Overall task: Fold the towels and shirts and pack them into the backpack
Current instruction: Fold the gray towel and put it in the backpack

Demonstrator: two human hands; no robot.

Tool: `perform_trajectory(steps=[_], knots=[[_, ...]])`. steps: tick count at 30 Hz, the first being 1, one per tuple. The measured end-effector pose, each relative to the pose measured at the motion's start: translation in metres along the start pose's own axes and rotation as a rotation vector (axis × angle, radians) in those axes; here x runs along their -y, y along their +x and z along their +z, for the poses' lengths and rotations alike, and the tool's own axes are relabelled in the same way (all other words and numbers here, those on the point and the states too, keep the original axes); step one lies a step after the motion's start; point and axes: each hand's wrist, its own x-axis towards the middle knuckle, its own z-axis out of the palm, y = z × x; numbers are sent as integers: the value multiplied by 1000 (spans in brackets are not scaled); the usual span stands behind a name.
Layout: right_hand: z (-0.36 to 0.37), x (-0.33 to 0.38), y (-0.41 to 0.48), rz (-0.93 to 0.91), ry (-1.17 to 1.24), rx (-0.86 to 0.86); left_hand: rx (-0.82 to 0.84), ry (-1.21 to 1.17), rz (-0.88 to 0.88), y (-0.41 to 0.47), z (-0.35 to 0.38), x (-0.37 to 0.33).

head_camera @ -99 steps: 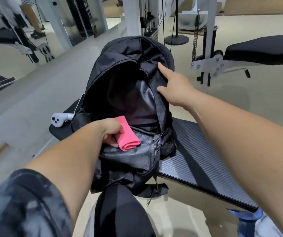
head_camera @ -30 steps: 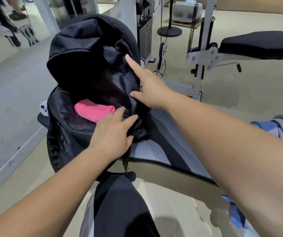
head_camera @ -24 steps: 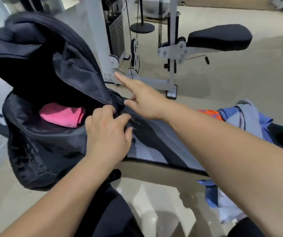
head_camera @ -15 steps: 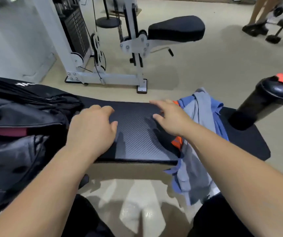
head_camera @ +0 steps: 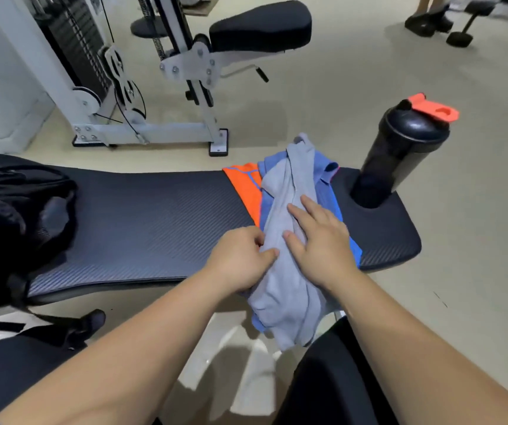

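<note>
Leaning in over the padded bench (head_camera: 154,216), the person has both forearms stretched forward and angled inward, so the hands meet on the heap of clothes near its right end. The left hand (head_camera: 240,259) sits knuckles up, its fingers curled under and its thumb laid across, pinching the left edge of the grey cloth (head_camera: 286,302). The right hand (head_camera: 320,243) lies palm down on the same cloth, fingers straight and spread apart. The grey cloth drapes across the bench and hangs over its near edge, on top of a blue garment (head_camera: 323,182) and an orange garment (head_camera: 243,185). The backpack (head_camera: 10,216) slumps on the bench's left end, well apart from both hands. A black shaker bottle (head_camera: 400,148) stands at the right end.
</note>
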Motion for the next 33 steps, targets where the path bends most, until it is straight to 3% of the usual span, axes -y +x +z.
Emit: perform_trajectory(steps=[6,12,15,20,23,28,33], knots=[[12,-4,-5,15,77,-78,-86,-358,-196,2,10,12],[16,-5,-3,10,166,-192,-144,-369,-191,-5,8,2],[17,-5,-4,-17,180,-276,-229,-487,-165,-9,-3,-3],[4,6,-6,-81,202,-425,-218,-665,-118,-17,-25,-7],[-15,19,-3,-83,324,-453,-271,-773,-99,-21,-40,-7],[-47,40,2,-136,369,-328,-352,-771,-4,-29,-71,-9],[-90,80,27,-427,475,80,-146,-439,272,-45,-110,-25]])
